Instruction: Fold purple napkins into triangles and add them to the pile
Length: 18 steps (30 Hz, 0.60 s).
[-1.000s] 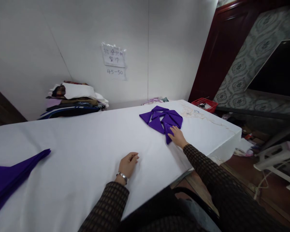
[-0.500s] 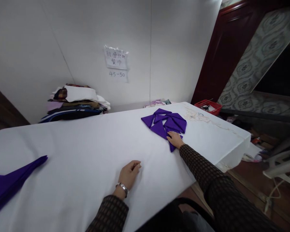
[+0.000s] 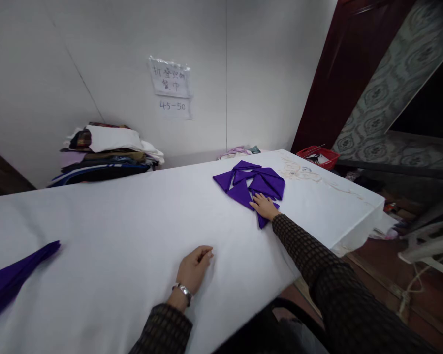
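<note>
Several purple cloth napkins (image 3: 239, 192), folded into triangles, lie close together and partly overlapping on the white tablecloth (image 3: 133, 236). My right hand (image 3: 265, 206) rests palm down on the nearest folded napkin, fingers spread, covering part of it. Nearer to me, my left hand (image 3: 194, 268) lies on the cloth with its fingers curled in and the thumb against them; nothing shows in it. A silver watch or bracelet (image 3: 184, 291) is on the left wrist. At the left edge, more purple cloth (image 3: 18, 275) lies partly out of view.
A pile of folded clothes (image 3: 110, 152) stands behind the table at the left. A red basket (image 3: 323, 158) is beyond the far right corner. Paper signs (image 3: 171, 86) hang on the wall. A white stool (image 3: 428, 246) is at the right.
My right hand has flattened, and its fingers have spread over the nearest napkin. The left hand stays about where it was. The whole view has shifted slightly.
</note>
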{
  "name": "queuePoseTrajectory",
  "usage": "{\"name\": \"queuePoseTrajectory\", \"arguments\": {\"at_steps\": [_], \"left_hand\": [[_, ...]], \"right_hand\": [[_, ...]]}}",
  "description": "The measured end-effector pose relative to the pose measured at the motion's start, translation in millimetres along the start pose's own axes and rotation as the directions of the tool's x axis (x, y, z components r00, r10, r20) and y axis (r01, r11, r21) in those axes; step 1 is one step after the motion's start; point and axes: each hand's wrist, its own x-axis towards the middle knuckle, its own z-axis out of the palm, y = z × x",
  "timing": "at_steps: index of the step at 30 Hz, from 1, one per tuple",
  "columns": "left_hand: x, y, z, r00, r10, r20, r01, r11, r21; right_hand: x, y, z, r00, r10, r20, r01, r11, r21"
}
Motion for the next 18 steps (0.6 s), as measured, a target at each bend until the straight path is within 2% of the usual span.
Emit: {"name": "queuePoseTrajectory", "arguments": {"at_steps": [5, 8, 12, 14, 18], "left_hand": [[-1, 1, -0.3, 1.0, -0.005, -0.006, 0.005, 1.0, 0.012], [0, 1, -0.1, 1.0, 0.006, -0.017, -0.006, 1.0, -0.006], [0, 0, -0.1, 1.0, 0.017, -0.02, -0.017, 1.0, -0.004], [0, 2, -0.2, 1.0, 0.019, -0.022, -0.019, 1.0, 0.002], [0, 5, -0.3, 0.999, 0.023, -0.028, -0.023, 1.0, -0.019]], "right_hand": [[-5, -5, -7, 1.0, 0.003, 0.018, -0.002, 1.0, -0.013], [-20, -15, -11, 0.997, -0.023, -0.072, 0.021, 1.0, -0.022], [-50, -30, -4, 0.975, -0.14, -0.171, 0.131, 0.989, -0.061], [-61, -33, 1, 0.98, -0.126, -0.156, 0.118, 0.991, -0.061], [-68, -33, 4, 0.997, -0.069, -0.045, 0.068, 0.997, -0.028]]}}
